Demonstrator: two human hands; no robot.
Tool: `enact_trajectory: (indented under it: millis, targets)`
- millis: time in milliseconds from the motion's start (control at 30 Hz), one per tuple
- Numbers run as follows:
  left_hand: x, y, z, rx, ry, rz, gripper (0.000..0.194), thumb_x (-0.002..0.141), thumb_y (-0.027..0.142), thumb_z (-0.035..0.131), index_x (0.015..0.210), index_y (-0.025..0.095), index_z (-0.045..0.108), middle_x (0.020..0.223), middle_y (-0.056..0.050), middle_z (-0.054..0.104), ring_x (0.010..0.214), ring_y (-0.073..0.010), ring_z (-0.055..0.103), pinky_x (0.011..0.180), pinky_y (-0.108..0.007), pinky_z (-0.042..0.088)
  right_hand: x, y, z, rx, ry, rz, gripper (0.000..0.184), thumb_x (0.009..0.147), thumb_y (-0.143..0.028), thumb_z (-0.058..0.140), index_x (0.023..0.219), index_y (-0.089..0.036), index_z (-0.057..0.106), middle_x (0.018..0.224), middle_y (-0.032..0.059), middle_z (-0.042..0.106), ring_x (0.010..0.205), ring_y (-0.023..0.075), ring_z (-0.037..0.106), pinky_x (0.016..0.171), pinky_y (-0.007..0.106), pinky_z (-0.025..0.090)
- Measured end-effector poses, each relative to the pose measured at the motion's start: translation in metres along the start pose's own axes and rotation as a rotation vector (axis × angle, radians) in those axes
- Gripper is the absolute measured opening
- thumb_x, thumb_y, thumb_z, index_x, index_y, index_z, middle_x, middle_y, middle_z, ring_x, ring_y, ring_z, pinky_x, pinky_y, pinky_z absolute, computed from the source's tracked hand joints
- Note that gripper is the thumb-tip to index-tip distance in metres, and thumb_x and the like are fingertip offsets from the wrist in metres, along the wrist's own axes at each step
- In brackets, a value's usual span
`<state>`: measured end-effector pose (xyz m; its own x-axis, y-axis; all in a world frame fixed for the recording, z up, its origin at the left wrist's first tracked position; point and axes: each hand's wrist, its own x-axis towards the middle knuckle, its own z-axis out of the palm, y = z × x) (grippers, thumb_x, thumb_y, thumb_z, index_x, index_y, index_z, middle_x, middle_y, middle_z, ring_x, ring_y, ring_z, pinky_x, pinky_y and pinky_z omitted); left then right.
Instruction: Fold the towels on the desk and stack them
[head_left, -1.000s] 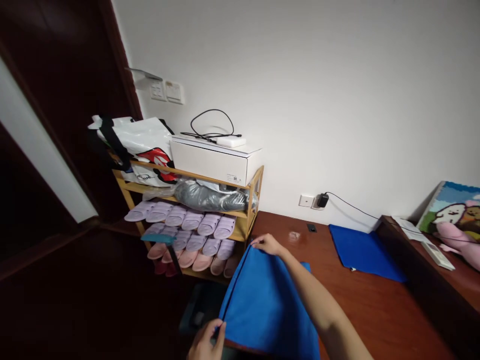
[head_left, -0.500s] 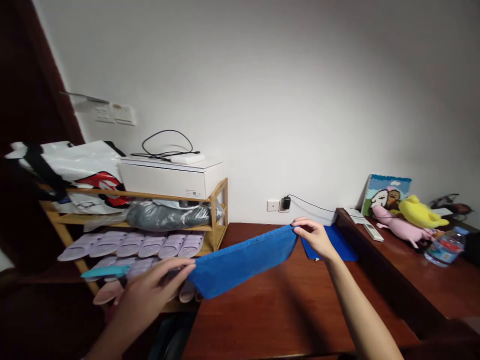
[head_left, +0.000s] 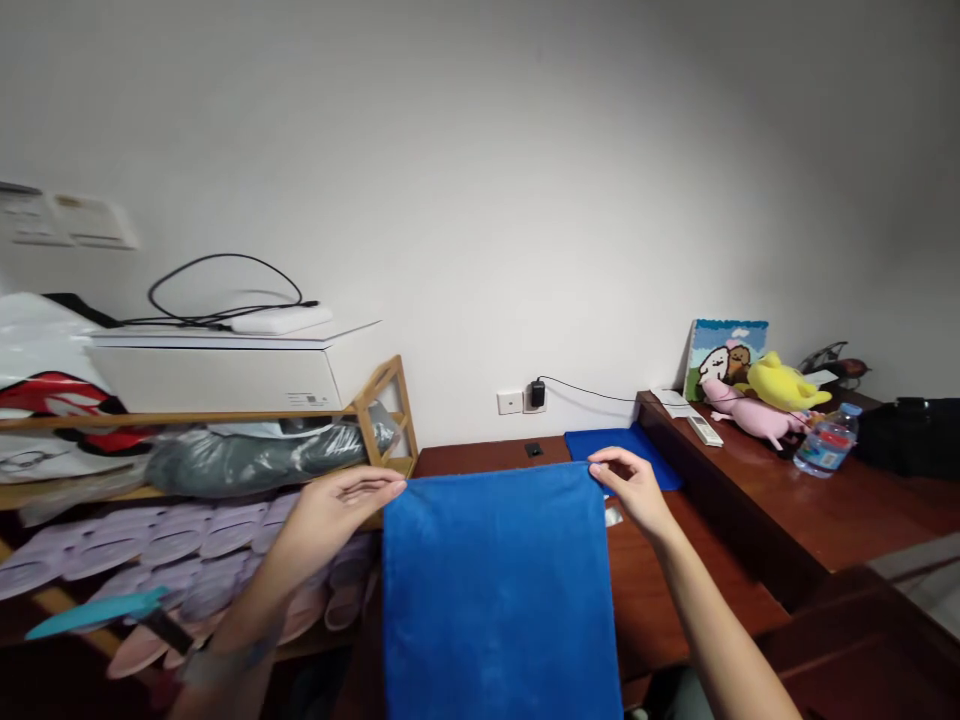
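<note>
A blue cloth (head_left: 499, 590) hangs spread out between my two hands in front of the wooden table (head_left: 667, 590). My left hand (head_left: 337, 505) pinches its upper left corner between thumb and fingers. At the upper right corner, my right hand (head_left: 626, 485) is closed on the edge in the same pinch. The top edge runs nearly level, and the lower end drops out of the picture. Behind my right hand, a second piece of blue fabric (head_left: 649, 455) lies flat at the table's far end.
On the left, a wooden rack (head_left: 386, 410) holds lilac slippers (head_left: 180, 530) and a white box (head_left: 217, 375). Along the raised right side are a remote (head_left: 705, 430), a pink plush toy (head_left: 757, 415), a yellow plush toy (head_left: 787, 383) and a water bottle (head_left: 825, 445). A black charger (head_left: 537, 393) sits in the wall.
The cloth was tilted and bunched short; now it hangs down long and level. My left hand has risen a little. The view has turned to the right.
</note>
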<state>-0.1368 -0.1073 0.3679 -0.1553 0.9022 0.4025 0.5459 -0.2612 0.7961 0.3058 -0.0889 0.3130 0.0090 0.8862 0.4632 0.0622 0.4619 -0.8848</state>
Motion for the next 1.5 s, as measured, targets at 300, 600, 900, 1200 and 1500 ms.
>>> enact_trajectory:
  millis: [300, 600, 900, 1200, 1500]
  targets:
    - [0.052, -0.161, 0.173, 0.101, -0.377, -0.189, 0.036, 0.07, 0.056, 0.072, 0.068, 0.02, 0.074, 0.075, -0.008, 0.082, 0.081, -0.0283, 0.078, 0.077, -0.036, 0.06, 0.045, 0.215, 0.041, -0.506, -0.031, 0.333, 0.021, 0.089, -0.036, 0.068, 0.097, -0.02, 0.08, 0.102, 0.0104, 0.082, 0.099, 0.0266, 0.077, 0.094, 0.037, 0.059]
    - [0.061, -0.247, 0.234, 0.279, -0.333, -0.089, 0.028, 0.091, 0.032, 0.054, 0.093, 0.018, 0.078, 0.104, -0.012, 0.085, 0.101, -0.026, 0.078, 0.093, -0.033, 0.057, 0.058, 0.29, 0.056, -0.742, -0.075, 0.411, 0.028, 0.098, -0.022, 0.054, 0.117, -0.023, 0.074, 0.122, 0.0073, 0.079, 0.116, 0.0218, 0.072, 0.104, 0.031, 0.052]
    - [0.023, -0.231, 0.281, 0.422, -0.297, 0.203, 0.048, 0.103, 0.032, 0.037, 0.127, 0.018, 0.075, 0.142, -0.015, 0.072, 0.138, -0.0306, 0.061, 0.123, -0.048, 0.042, 0.03, 0.283, 0.113, -1.069, -0.128, 0.183, 0.044, 0.105, -0.021, 0.044, 0.142, -0.021, 0.066, 0.151, 0.0145, 0.061, 0.142, 0.0273, 0.052, 0.122, 0.041, 0.036]
    - [0.005, -0.258, 0.308, 0.726, -0.394, 0.258, 0.063, 0.106, 0.061, 0.036, 0.161, 0.033, 0.046, 0.172, -0.01, 0.043, 0.159, -0.0305, 0.04, 0.13, -0.055, 0.031, 0.014, 0.293, 0.112, -1.139, -0.404, 0.276, 0.065, 0.112, -0.047, 0.023, 0.17, -0.018, 0.029, 0.176, 0.006, 0.027, 0.164, 0.0222, 0.021, 0.134, 0.046, 0.014]
    - [0.01, -0.247, 0.325, 0.748, -0.421, 0.323, 0.059, 0.107, 0.051, 0.036, 0.16, 0.03, 0.047, 0.172, -0.009, 0.043, 0.16, -0.0288, 0.037, 0.133, -0.054, 0.024, 0.019, 0.285, 0.127, -1.164, -0.409, 0.225, 0.067, 0.111, -0.044, 0.021, 0.17, -0.011, 0.027, 0.176, 0.0097, 0.022, 0.166, 0.0238, 0.015, 0.135, 0.045, 0.007]
